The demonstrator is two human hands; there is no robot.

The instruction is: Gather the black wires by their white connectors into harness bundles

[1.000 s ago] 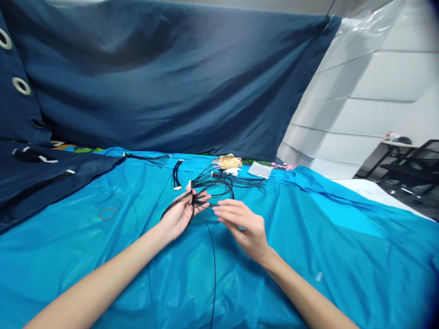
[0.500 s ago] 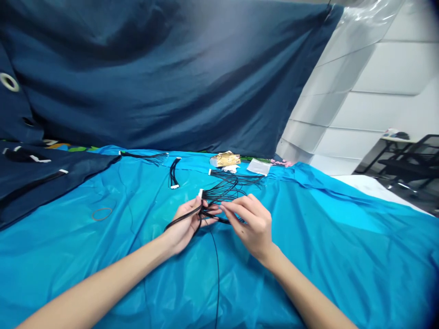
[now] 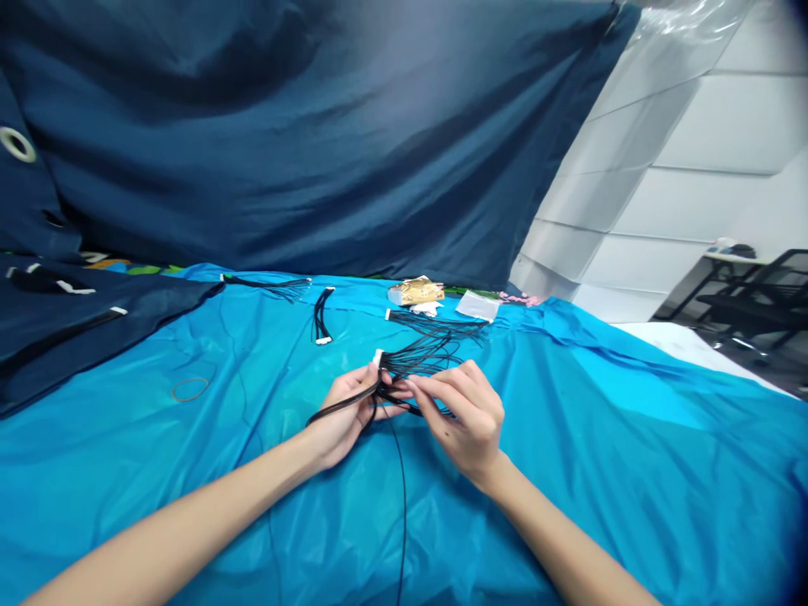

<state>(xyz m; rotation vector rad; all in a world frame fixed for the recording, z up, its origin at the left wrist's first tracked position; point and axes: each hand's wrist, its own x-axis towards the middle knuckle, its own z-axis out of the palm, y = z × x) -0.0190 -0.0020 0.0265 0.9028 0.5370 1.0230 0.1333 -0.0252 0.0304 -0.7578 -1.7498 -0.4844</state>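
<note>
My left hand [image 3: 346, 415] is closed around a wire harness [image 3: 420, 358] of thin black wires. A white connector [image 3: 378, 358] on the harness sticks up above my left thumb, and the wires fan out to the right of it. Thicker black strands loop over the left palm, and one loose wire [image 3: 404, 497] hangs down toward the front. My right hand [image 3: 464, 417] is beside it, thumb and forefinger pinched together at the wires near the left fingertips. What exactly lies in that pinch is too small to make out.
Behind the hands lie more harnesses, one short [image 3: 322, 317], one fanned [image 3: 435, 325], another [image 3: 268, 286] farther left. A gold packet [image 3: 417, 292] and a clear bag [image 3: 478, 305] sit at the back. An orange rubber band [image 3: 190, 389] rests on the blue sheet [image 3: 157, 471]. Dark cloth [image 3: 183, 316] with harnesses is left.
The left hand, with the white connector and harness, has shifted slightly to the right. The right hand stays pinched in nearly the same spot.
</note>
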